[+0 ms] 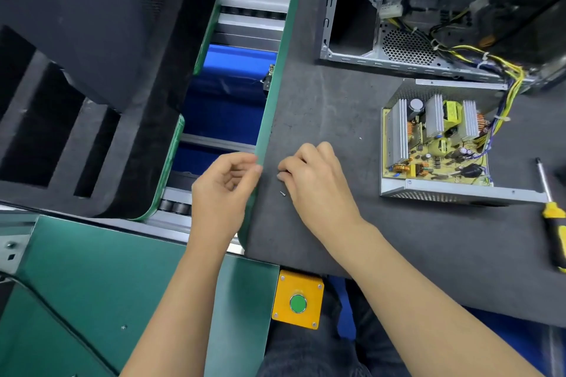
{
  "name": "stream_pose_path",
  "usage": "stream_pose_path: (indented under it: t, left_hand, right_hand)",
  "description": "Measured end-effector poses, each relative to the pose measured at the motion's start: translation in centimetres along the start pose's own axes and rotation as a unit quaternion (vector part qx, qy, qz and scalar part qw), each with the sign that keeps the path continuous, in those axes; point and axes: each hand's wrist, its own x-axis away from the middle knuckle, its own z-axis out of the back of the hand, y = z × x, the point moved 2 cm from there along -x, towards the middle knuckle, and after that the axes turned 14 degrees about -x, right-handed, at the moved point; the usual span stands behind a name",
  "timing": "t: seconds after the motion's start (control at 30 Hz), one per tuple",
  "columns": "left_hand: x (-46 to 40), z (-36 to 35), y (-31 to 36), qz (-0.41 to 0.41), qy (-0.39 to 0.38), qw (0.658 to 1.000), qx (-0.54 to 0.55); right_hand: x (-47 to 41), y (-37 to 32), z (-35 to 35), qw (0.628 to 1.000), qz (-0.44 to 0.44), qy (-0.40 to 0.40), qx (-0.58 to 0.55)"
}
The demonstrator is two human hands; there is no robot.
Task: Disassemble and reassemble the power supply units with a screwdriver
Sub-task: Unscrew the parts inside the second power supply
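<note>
Head view: one opened power supply (435, 144), one screwdriver (552, 217) — right hand (315, 180) grip pinching a screw (279, 176), left hand (223, 190) loosely curled.

Grey mat (337, 119) beside blue conveyor (226, 95).
</note>
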Motion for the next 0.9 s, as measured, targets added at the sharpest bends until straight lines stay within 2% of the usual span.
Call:
stream_pose_path:
  t: [0.13, 0.2, 0.27, 0.37, 0.43, 0.6, 0.77, 0.9]
  left_hand:
    - [0.5, -0.2, 0.5, -0.175, -0.033, 0.972, -0.155]
    - [0.8, -0.5, 0.4, -0.205, -0.055, 0.961, -0.176]
    - [1.1, -0.8, 0.2, -0.222, -0.066, 0.954, -0.192]
    - [1.4, -1.5, 0.0, -0.265, -0.066, 0.933, -0.232]
    - [1.3, -1.8, 0.0, -0.290, -0.057, 0.921, -0.253]
    - [1.3, -2.1, -0.2, -0.293, -0.051, 0.919, -0.260]
    - [1.4, -1.5, -0.2, -0.196, -0.030, 0.962, -0.186]
    - [1.2, -1.4, 1.1, -0.167, -0.016, 0.975, -0.145]
  right_hand:
    - [-0.5, 0.4, 0.4, 0.999, -0.011, -0.038, -0.011]
    - [-0.8, 0.4, 0.7, 0.998, -0.039, -0.034, -0.040]
    - [-0.6, 0.2, 1.5, 0.994, -0.060, 0.026, -0.087]
    - [0.3, -0.1, 3.2, 0.975, -0.049, 0.163, -0.141]
    - [1.1, -0.3, 4.2, 0.962, -0.041, 0.212, -0.168]
    - [2.9, -0.3, 5.7, 0.943, -0.053, 0.239, -0.226]
    - [5.3, 0.2, 6.1, 0.941, -0.097, 0.191, -0.263]
    - [7.9, -0.4, 6.4, 0.947, -0.094, 0.156, -0.264]
